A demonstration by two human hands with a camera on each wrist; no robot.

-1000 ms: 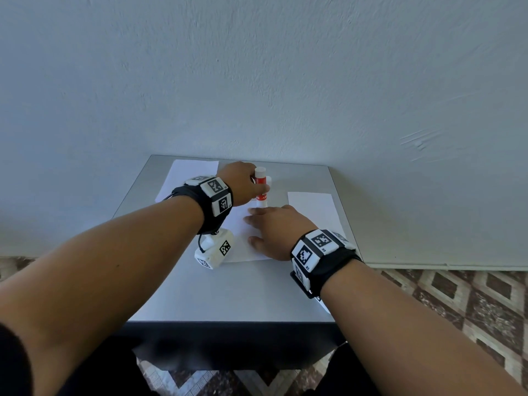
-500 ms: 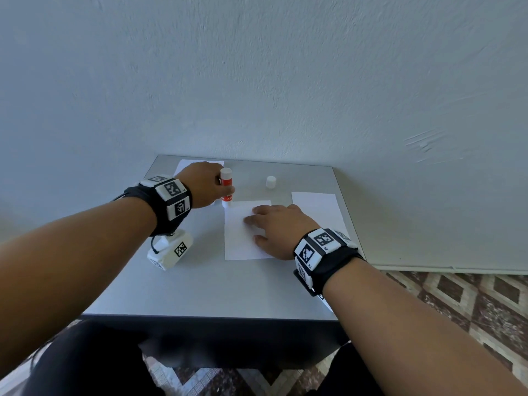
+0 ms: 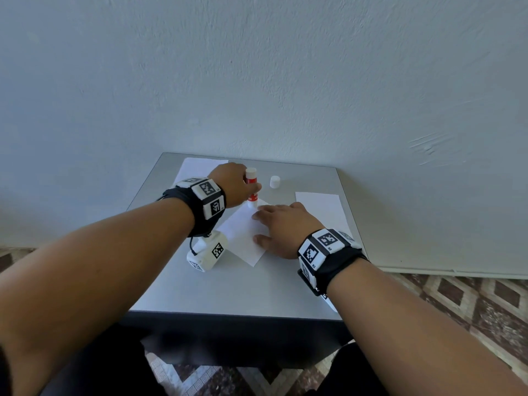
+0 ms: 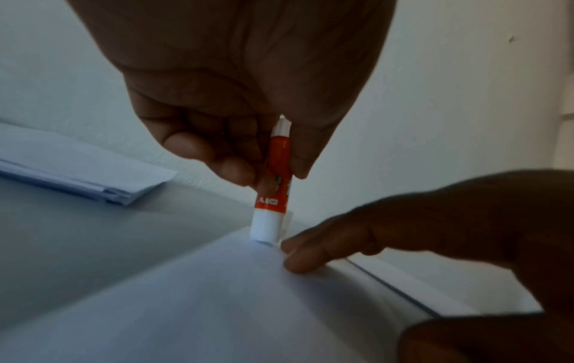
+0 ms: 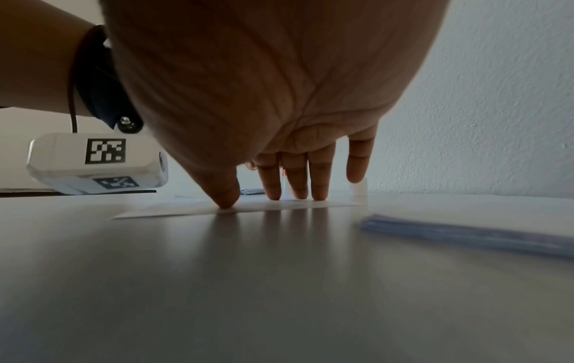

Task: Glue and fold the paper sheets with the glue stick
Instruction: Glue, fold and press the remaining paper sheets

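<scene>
In the head view, a stack of paper sheets (image 3: 197, 167) lies at the upper left of the grey table (image 3: 228, 290). Right of it, the left hand (image 3: 233, 184) grips the red-and-white glue stick (image 3: 252, 190) upright, fingers and thumb curled round it, its lower end touching the far corner of the skewed paper sheet (image 3: 243, 238) at the frame's centre. The white cap (image 3: 275, 182) stands just right of the stick. The right hand (image 3: 283, 227) presses flat on that sheet with straight fingers. Further right lies another paper stack (image 3: 323, 207).
</scene>
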